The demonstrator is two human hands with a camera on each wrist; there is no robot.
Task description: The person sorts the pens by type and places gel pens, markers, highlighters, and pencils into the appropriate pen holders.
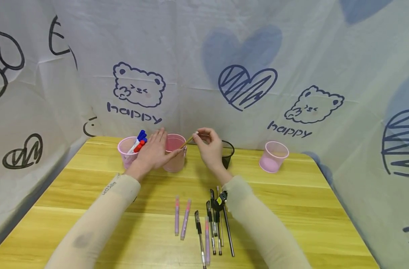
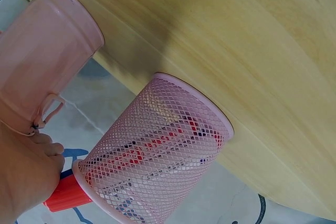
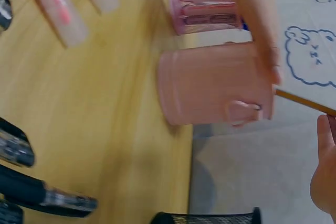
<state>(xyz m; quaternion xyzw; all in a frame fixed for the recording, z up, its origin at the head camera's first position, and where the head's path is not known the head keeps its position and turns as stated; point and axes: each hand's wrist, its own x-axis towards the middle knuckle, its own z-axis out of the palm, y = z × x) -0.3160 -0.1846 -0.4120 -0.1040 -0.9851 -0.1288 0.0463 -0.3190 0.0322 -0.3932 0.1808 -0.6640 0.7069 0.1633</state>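
Note:
My right hand [image 1: 210,147] pinches a thin yellow-brown pencil [image 1: 189,140] by its pale upper end. The pencil slants down left, its lower end at the rim of a solid pink pail [image 1: 174,164] with a small side handle. My left hand [image 1: 154,149] lies over the pail's left side with fingers straight and the thumb along the rim. Left of it stands a pink mesh cup [image 1: 125,158] holding blue-capped and red-capped markers [image 1: 139,145]; the mesh shows in the left wrist view. The pail's inner bottom is hidden.
A black mesh cup [image 1: 227,160] stands behind my right wrist, partly hidden. Farther right is another pink cup [image 1: 273,158]. Pink highlighters [image 1: 185,220], several black gel pens [image 1: 199,228] and a dark pencil [image 1: 229,233] lie on the wooden table [image 1: 291,216]. A printed cloth hangs behind.

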